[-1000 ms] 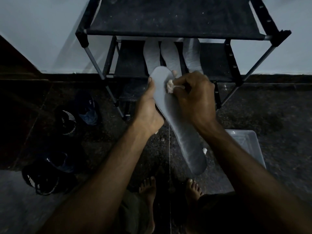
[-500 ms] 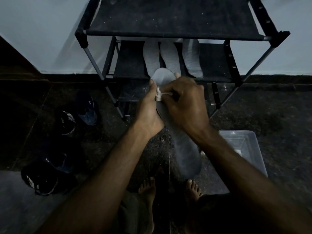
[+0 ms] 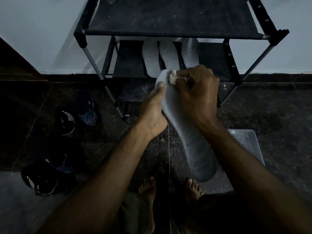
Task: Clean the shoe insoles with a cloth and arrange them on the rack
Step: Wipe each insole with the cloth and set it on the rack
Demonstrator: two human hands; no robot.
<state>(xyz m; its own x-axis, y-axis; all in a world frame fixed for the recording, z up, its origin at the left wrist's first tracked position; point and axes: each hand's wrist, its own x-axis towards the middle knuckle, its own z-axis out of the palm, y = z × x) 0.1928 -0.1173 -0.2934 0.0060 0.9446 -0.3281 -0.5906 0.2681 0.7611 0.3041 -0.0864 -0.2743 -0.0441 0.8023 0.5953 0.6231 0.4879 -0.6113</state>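
A long grey insole (image 3: 190,142) slants from upper left to lower right in front of me. My left hand (image 3: 154,114) grips its left edge near the toe end, thumb lying on top. My right hand (image 3: 196,93) pinches a small white cloth (image 3: 173,78) and presses it on the insole's toe end. Three grey insoles (image 3: 169,58) lie side by side on the middle shelf of the black shoe rack (image 3: 168,17), partly hidden under the top shelf.
Several dark sneakers (image 3: 67,122) sit on the dark floor at the left. A clear plastic bin (image 3: 248,142) stands on the floor to the right, behind my right forearm. My bare feet (image 3: 148,188) show below. A pale wall backs the rack.
My right hand has slid the cloth across the toe end, left toward my other hand's thumb and then back toward the tip. My left hand keeps its hold.
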